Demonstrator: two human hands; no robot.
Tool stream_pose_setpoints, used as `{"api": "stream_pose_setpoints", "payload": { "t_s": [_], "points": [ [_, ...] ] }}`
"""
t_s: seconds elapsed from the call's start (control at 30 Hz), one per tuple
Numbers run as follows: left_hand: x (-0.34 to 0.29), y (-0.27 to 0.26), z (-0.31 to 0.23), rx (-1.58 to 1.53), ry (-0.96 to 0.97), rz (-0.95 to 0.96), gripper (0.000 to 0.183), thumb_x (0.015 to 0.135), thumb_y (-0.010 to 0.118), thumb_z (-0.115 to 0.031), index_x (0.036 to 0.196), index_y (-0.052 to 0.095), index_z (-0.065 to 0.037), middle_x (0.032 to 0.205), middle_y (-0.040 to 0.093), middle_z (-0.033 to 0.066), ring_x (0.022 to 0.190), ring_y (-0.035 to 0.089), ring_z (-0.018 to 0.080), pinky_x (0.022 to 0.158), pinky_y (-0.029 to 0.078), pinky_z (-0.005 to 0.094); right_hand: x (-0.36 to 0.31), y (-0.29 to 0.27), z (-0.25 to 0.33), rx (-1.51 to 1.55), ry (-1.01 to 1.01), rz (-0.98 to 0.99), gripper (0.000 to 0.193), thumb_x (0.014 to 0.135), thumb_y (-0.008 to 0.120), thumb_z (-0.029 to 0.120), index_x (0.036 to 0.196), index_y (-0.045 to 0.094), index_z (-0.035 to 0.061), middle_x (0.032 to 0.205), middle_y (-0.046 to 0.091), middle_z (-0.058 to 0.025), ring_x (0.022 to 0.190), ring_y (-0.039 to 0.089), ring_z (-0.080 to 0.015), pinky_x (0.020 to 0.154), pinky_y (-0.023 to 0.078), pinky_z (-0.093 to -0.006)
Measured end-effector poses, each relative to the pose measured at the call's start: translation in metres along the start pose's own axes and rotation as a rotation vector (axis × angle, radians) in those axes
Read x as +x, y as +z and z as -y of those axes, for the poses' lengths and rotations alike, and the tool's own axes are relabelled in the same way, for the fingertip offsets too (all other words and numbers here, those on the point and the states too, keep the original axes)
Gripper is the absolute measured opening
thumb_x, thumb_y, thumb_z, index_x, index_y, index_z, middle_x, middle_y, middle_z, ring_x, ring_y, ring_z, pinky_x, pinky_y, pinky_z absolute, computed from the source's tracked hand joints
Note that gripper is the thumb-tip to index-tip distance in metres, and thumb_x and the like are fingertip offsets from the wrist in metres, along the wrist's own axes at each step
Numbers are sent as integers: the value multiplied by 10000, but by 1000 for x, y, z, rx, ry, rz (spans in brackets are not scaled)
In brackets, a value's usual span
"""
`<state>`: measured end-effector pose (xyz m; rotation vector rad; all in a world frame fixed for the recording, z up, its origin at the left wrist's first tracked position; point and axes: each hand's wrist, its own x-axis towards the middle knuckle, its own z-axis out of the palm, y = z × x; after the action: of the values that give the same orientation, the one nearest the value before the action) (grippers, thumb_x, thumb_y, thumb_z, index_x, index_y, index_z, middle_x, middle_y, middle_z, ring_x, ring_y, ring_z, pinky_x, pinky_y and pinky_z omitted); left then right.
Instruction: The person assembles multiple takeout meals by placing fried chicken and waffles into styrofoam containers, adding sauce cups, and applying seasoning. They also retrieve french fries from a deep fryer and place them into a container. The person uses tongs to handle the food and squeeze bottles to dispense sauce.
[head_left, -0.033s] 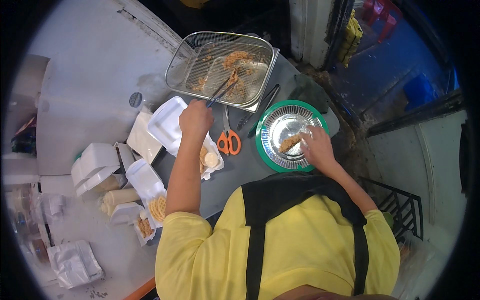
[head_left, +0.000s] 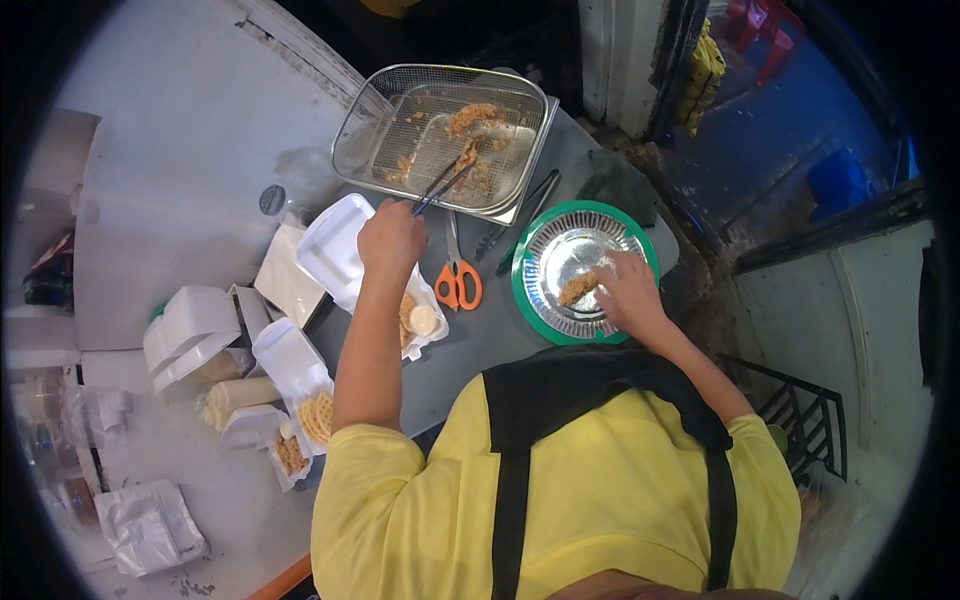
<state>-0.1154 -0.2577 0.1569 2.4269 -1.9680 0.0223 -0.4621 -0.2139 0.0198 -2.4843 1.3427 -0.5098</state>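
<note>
My left hand (head_left: 392,238) is closed round dark tongs (head_left: 435,190), whose tips reach into a wire mesh basket (head_left: 345,160) at the far side of the table. Between the tips is a small piece of breaded fried food (head_left: 467,153); a larger fried piece (head_left: 472,119) and crumbs lie beyond it. On the right stands a silver plate with a green rim (head_left: 521,290). A strip of fried food (head_left: 577,289) lies on it, and the bent fingers of my right hand (head_left: 632,293) close on its right end. The fingertips are partly hidden.
Orange-handled scissors (head_left: 458,284) and a second pair of tongs (head_left: 530,212) lie between basket and plate. An open white foam box (head_left: 335,250) with food sits beside my left forearm. Further left are another foam box (head_left: 285,358) with waffle fries and a squeeze bottle (head_left: 238,395).
My right hand has shifted slightly left over the plate, its fingers now more bent around the fried strip. The left hand and tongs stay in place.
</note>
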Motion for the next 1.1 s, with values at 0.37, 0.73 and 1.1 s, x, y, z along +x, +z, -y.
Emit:
{"api": "stream_pose_setpoints", "payload": {
  "t_s": [0.37,0.73,1.1],
  "points": [
    [43,-16,4,30,45,-156,204,832,625,-199,995,687,-92,991,641,131,868,655,347,735,520,462,20,19,7,-98,-156,87,336,711,706,116,1040,636,107,1295,494,-146,1240,419,-347,1069,282,-522],
    [112,-1,6,92,79,27,201,806,642,-207,916,700,-49,1020,666,157,922,660,340,783,527,450,21,23,5,-74,-141,80,284,740,689,112,1019,635,105,1283,499,-137,1242,416,-341,1070,275,-547],
    [-23,-56,6,-109,220,85,280,818,637,-181,1092,687,-160,983,642,105,860,658,296,758,521,425,10,7,-15,227,129,-144,264,775,650,98,1039,656,108,1168,569,-137,1133,500,-319,991,385,-435]
  ]
}}
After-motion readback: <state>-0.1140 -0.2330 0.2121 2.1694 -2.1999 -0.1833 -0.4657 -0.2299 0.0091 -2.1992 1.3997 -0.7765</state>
